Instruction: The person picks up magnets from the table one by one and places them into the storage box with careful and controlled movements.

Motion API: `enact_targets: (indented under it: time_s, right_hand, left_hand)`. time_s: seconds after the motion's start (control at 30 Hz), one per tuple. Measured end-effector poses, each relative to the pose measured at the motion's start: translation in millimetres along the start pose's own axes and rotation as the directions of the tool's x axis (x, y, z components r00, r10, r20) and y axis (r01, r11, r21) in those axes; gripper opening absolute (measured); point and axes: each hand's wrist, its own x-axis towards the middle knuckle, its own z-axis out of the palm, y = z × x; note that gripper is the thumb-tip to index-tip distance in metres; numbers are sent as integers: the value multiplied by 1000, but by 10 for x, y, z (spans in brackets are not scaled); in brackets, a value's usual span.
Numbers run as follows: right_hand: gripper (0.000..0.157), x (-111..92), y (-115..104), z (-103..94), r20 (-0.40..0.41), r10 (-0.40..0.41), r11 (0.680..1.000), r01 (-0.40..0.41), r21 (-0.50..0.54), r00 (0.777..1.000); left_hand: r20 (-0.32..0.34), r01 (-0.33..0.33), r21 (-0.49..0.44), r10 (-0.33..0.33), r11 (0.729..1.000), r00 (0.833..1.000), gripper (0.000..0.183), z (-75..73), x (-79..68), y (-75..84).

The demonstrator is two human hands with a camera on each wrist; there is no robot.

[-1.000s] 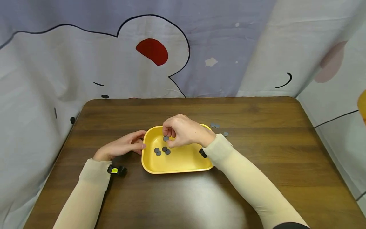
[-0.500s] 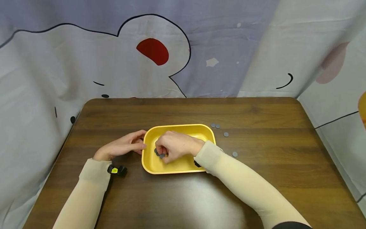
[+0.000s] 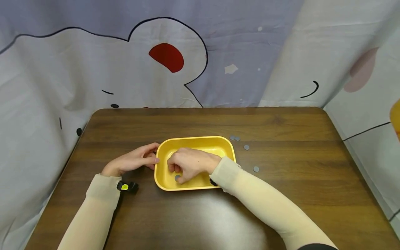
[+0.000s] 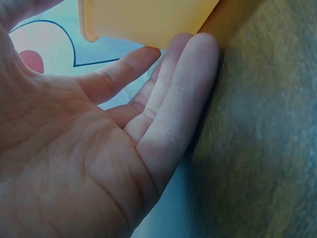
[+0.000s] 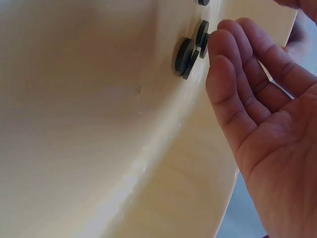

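Note:
My left hand rests at the left end of a yellow tray, thumb at the rim. In the left wrist view its slightly bent fingers touch the tray's outer wall. My right hand is down inside the tray, fingers and thumb apart. One grey disc shows beside its thumb. The right wrist view shows several small thick discs clustered by the fingertips, with another disc at the top edge. No disc is visibly gripped, and the hand hides most of them from above.
Right of the tray, loose grey discs lie on the brown wooden table: a pair of discs at the back, a disc nearer, and a disc beside the right sleeve. A patterned curtain hangs behind.
My right hand, which held a disc above the tray's left part, has lowered toward the near left, over the other discs. A disc on the table by the sleeve came into sight. The left hand stays put.

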Motion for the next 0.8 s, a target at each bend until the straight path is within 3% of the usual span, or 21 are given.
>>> enact_targets:
  time_s: [0.43, 0.63, 0.8]
  right_hand:
    - [24, -174, -28, -177, -69, -4, 998, 8, 63, 998]
    - [20, -381, 18, -389, -170, 8, 999, 1, 48, 985]
    - [19, -632, 91, -552, -284, 12, 999, 0, 42, 959]
  left_hand:
    - [-4, 3, 6, -3, 1000, 1000, 53, -28, 9, -22]
    - [-19, 27, 26, -26, 999, 999, 56, -61, -13, -33]
    - [-27, 22, 23, -22, 999, 999, 57, -63, -38, -38]
